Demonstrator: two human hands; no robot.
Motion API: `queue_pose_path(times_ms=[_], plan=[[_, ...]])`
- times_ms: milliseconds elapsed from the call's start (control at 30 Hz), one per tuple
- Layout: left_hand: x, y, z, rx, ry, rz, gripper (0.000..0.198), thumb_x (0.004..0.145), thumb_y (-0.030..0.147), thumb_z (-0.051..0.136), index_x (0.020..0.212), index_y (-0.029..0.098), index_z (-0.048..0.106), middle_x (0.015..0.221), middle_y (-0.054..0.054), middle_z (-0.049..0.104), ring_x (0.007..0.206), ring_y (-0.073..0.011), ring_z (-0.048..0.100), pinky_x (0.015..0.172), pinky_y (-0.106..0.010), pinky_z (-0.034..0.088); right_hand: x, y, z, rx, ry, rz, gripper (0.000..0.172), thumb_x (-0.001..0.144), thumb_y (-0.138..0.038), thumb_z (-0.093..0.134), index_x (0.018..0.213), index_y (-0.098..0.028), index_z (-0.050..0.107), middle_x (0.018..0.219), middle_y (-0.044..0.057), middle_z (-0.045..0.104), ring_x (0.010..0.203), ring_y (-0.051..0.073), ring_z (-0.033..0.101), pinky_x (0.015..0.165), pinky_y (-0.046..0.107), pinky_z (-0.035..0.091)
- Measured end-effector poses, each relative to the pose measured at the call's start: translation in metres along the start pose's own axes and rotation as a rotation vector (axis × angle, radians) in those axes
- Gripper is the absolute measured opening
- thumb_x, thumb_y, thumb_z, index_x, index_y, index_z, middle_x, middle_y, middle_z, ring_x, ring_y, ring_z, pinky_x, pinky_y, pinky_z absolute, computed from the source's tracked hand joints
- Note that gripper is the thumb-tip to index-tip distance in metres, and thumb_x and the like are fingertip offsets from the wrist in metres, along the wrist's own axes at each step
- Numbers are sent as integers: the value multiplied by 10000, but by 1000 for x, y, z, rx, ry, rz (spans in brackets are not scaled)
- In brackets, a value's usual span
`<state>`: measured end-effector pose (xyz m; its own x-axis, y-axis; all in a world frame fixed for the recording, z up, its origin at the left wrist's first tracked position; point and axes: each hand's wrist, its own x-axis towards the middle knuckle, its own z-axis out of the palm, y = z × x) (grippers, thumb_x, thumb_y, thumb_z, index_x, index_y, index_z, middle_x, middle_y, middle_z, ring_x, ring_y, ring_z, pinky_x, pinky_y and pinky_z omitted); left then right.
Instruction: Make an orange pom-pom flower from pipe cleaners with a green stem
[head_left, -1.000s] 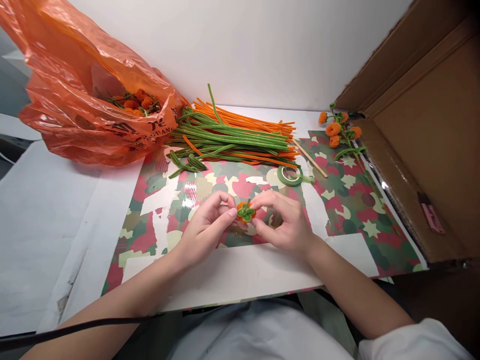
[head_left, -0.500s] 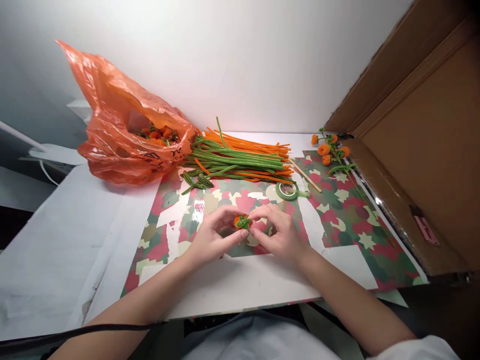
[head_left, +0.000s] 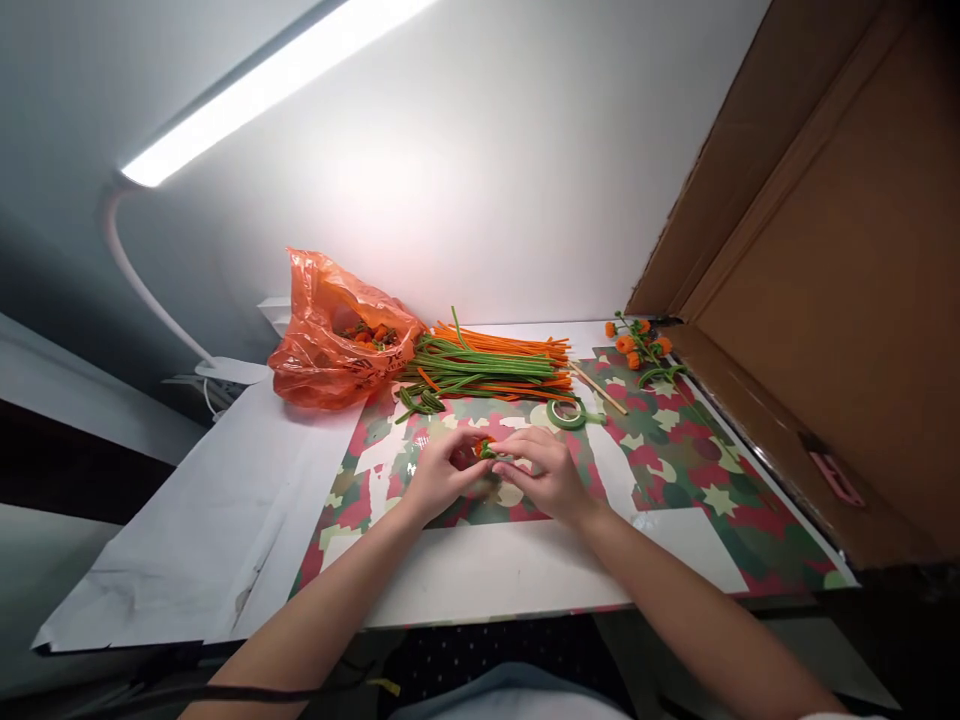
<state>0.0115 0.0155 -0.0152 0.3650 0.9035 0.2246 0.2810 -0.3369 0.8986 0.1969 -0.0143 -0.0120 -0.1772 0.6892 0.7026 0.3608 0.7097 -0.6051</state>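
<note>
Between my two hands is a small orange pipe-cleaner flower point(head_left: 486, 449) with a green back, partly covered by fingers. My left hand point(head_left: 444, 474) pinches it from the left with thumb and fingers. From the right, my right hand point(head_left: 546, 474) has thumb and fingertips closed at the flower's green part. Just beyond my hands lie a roll of green tape point(head_left: 566, 414) and a bundle of green pipe cleaners point(head_left: 495, 366) with orange pipe cleaners point(head_left: 517, 344) beside it.
An orange plastic bag point(head_left: 315, 375) holding orange flowers stands at the back left. Short bent green pieces point(head_left: 420, 402) lie near it. A thin wooden stick point(head_left: 600, 388) and a stem of orange flowers point(head_left: 634, 345) sit right, by a cardboard box point(head_left: 810, 300). A lit lamp point(head_left: 277, 90) hangs above.
The view has tilted up and shifted left, bringing the lamp into sight. The flower has turned between my fingers, and my left fingers now cover more of it.
</note>
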Motion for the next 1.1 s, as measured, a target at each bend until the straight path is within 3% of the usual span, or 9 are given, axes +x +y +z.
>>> queue_pose_path(times_ms=[133, 200, 267, 367, 600, 800, 1100], plan=[[0, -1, 2, 14, -5, 35, 266, 780, 302, 681, 1009, 170, 648, 710, 2, 657, 532, -92, 531, 467, -187, 390, 3, 0, 0, 52, 30, 47, 76, 854, -224, 646, 908, -237, 697, 839, 35, 723, 781, 182, 655, 737, 347, 500], [-1, -2, 2, 15, 4, 54, 272, 790, 295, 668, 1033, 175, 642, 723, 2, 657, 527, -86, 524, 455, -181, 380, 4, 0, 0, 56, 18, 101, 135, 823, -233, 670, 958, -231, 681, 907, 45, 721, 796, 182, 649, 739, 338, 517], [-2, -1, 2, 12, 16, 74, 269, 794, 281, 657, 1042, 179, 636, 751, -6, 663, 556, -93, 548, 464, -179, 399, 5, 0, 0, 29, 9, 155, 149, 824, -223, 650, 972, -221, 660, 933, 50, 706, 784, 175, 635, 720, 325, 524], [-3, 0, 3, 2, 28, 105, 249, 794, 250, 637, 1034, 180, 636, 822, -30, 686, 645, -116, 606, 518, -192, 469, 4, 2, 3, -21, 10, 199, 37, 827, -192, 622, 859, -208, 629, 832, 34, 672, 755, 172, 617, 692, 306, 510], [-5, -1, 4, -11, 48, 171, 247, 786, 202, 631, 1029, 176, 667, 959, -73, 721, 792, -164, 685, 699, -282, 578, 3, 3, 7, -168, -136, 208, 80, 826, -183, 593, 759, -205, 556, 756, 13, 625, 726, 172, 576, 697, 304, 437], [-7, -2, 3, -10, 79, 190, 243, 777, 186, 628, 1012, 165, 687, 975, -88, 722, 862, -194, 690, 714, -301, 601, 2, 0, 7, -290, -244, 190, 154, 881, -224, 513, 734, -191, 545, 714, 19, 619, 713, 179, 545, 772, 350, 345], [-10, 6, 6, -37, 71, 188, 263, 823, 190, 596, 1063, 167, 700, 981, -87, 731, 834, -173, 695, 693, -274, 612, 5, -5, 7, -231, -201, 201, 224, 839, -232, 496, 620, -201, 465, 579, -31, 529, 582, 131, 488, 725, 312, 354]])
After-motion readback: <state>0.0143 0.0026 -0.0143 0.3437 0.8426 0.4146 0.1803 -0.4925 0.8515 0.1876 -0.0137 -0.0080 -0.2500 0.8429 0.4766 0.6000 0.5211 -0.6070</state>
